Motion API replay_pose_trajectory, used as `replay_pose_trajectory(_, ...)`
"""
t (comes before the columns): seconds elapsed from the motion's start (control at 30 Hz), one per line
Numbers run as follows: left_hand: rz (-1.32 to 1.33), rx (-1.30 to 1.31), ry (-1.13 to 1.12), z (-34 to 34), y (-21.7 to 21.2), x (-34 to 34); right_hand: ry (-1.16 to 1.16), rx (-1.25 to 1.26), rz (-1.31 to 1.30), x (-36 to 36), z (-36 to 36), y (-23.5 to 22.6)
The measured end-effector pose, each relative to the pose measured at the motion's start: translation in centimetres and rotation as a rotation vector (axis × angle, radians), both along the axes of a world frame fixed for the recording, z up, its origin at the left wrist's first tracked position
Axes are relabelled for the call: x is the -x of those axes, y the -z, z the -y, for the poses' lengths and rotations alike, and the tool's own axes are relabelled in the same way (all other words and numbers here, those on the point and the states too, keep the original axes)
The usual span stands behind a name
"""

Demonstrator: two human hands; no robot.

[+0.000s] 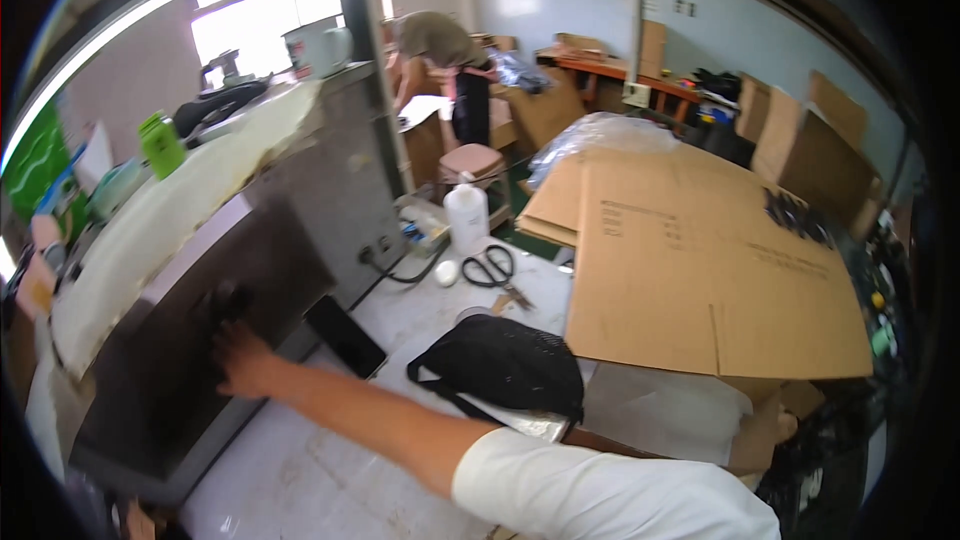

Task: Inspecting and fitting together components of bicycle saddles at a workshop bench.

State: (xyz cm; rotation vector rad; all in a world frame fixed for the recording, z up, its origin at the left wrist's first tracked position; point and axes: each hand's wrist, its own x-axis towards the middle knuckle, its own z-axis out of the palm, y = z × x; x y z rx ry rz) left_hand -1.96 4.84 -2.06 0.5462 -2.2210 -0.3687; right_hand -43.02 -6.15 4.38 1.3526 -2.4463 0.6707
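Observation:
My right hand reaches far to the left, its arm in a white sleeve crossing the lower picture. Its partly bent fingers close on a small black lump against a dark, glossy panel; the lump's kind is too dark to make out. My left hand is out of view. Right of the panel, a black phone lies on the white tabletop. A black cloth bag with a strap rests beside my forearm. Beyond it are black-handled scissors and a white plastic bottle.
Large flat cardboard sheets cover the right side. A green bottle and a mug stand on the ledge above the panel. At the back, another person bends over beside a stool.

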Motion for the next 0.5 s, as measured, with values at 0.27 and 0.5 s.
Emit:
replay_pose_trajectory(0.27,0.011,0.066,0.156,-0.2,-1.4,-0.8,-0.12,0.096,-0.356,-0.6,-1.5,0.7)
replay_pose_trajectory(0.5,-0.047,0.058,0.225,4.1,3.3,-1.7,-0.417,0.398,-0.819,-3.9,-7.2,-2.8)
